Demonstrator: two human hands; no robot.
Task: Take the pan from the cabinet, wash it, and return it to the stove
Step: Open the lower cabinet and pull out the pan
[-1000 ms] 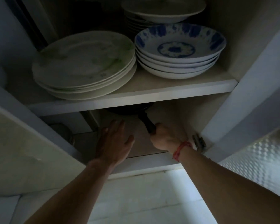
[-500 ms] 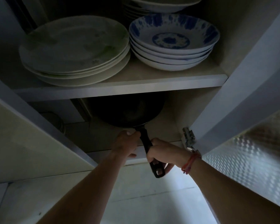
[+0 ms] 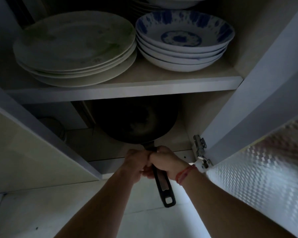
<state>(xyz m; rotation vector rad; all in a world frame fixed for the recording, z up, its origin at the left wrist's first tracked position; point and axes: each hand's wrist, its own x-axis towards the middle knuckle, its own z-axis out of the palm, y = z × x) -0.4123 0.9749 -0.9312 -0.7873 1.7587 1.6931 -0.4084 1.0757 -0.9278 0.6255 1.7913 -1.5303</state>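
A black pan point(image 3: 136, 122) sits tilted in the dark lower compartment of the open cabinet point(image 3: 127, 88), its bowl still under the shelf. Its long black handle point(image 3: 163, 188) sticks out towards me past the cabinet's front edge. My right hand point(image 3: 165, 160), with a red cord on the wrist, is closed around the top of the handle near the bowl. Pressed against it from the left, my left hand point(image 3: 136, 164) grips the same stretch of handle. The handle's free end with its hanging hole shows below both hands.
On the shelf above stand a stack of pale plates point(image 3: 76, 47) and a stack of blue-patterned bowls point(image 3: 182, 40). The cabinet door point(image 3: 258, 93) hangs open at right on a metal hinge point(image 3: 199, 148). A left door panel point(image 3: 24, 148) flanks the opening. A round container point(image 3: 53, 126) sits deep left.
The pan has come forward out of the lower compartment. My left hand moved from open beside the handle to gripping it next to my right hand.
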